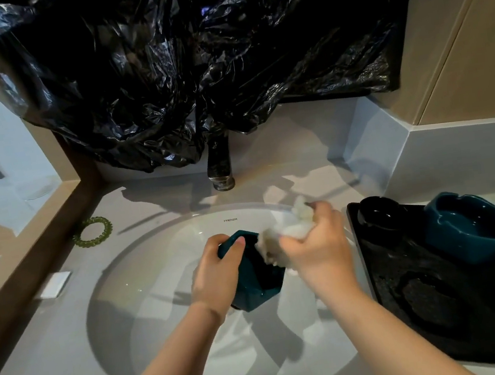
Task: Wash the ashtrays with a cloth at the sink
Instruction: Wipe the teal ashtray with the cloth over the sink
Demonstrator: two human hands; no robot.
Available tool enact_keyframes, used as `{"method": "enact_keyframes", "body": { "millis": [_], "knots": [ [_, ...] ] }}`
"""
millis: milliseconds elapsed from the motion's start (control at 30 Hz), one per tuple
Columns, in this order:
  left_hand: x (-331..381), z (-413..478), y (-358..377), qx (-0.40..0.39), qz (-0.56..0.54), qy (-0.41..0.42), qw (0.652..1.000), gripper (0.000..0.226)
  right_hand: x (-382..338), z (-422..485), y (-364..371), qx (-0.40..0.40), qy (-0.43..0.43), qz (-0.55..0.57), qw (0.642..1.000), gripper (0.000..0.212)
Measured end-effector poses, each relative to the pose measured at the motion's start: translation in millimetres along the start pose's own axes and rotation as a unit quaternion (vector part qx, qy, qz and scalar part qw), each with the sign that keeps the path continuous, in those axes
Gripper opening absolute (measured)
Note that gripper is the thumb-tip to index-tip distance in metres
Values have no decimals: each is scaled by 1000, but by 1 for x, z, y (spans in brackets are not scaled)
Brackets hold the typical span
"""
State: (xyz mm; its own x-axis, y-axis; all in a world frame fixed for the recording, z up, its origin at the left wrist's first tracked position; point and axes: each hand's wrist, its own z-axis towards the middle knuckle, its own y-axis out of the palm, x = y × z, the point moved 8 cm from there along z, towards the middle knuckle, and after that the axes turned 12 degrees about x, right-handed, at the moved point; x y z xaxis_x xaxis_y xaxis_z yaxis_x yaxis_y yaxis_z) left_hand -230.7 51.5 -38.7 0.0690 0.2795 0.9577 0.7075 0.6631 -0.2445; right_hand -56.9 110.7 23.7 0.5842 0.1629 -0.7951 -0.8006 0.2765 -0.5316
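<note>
Grips a teal ashtray (pixel 252 284) with the left hand (pixel 216 273), fingers and thumb curled round its far rim, tilted on edge above the sink (pixel 147 295) bowl. Clutches a wadded white cloth (pixel 295 225) in the right hand (pixel 317 250), fist closed round it, pressing it against the ashtray's right side. Shows, on a black tray (pixel 446 318) lying on the surface (pixel 41 356) just right of the sink, a second ashtray (pixel 468 227), also teal and upright, and a black ashtray (pixel 378 211) beside it; also a tap (pixel 220 165) behind the bowl, a green hair tie (pixel 93 231) at left, black plastic (pixel 190 53) above.
</note>
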Motion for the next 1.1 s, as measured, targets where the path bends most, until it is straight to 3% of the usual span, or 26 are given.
{"method": "enact_keyframes", "body": {
  "millis": [67, 133, 233, 300, 367, 467, 633, 867, 1000, 1100],
  "knots": [
    [-2, -2, 7, -13, -34, -30, 999, 16, -17, -20, 23, -86, -94, -75, 989, 51],
    [-2, -3, 9, -21, -77, -66, 995, 19, -22, -49, 45, -199, -189, -131, 953, 65],
    [4, 3, 2, -22, -97, -60, 993, 13, -20, -70, 51, -277, -260, -165, 910, 88],
    [8, 3, 2, -36, -82, -43, 995, 9, -22, -67, 54, -270, -279, -203, 899, 86],
    [13, 0, 6, -59, -77, -31, 995, 6, -27, -55, 56, -241, -267, -234, 904, 68],
    [20, -1, 10, -75, -90, -33, 993, 7, -31, -45, 59, -257, -193, -168, 932, 47],
    [27, 6, 3, -70, -93, -27, 993, 12, -42, -58, 41, -347, -216, -64, 911, 38],
    [32, -1, 5, -42, -83, 24, 995, 5, -41, -35, 35, -215, -287, -294, 886, 36],
    [34, 0, 4, -67, -79, 16, 995, 7, -45, -44, 50, -254, -260, -205, 909, 41],
    [30, 5, -2, -74, -82, 0, 994, 12, -50, -60, 52, -322, -271, -100, 902, 37]
  ]
}}
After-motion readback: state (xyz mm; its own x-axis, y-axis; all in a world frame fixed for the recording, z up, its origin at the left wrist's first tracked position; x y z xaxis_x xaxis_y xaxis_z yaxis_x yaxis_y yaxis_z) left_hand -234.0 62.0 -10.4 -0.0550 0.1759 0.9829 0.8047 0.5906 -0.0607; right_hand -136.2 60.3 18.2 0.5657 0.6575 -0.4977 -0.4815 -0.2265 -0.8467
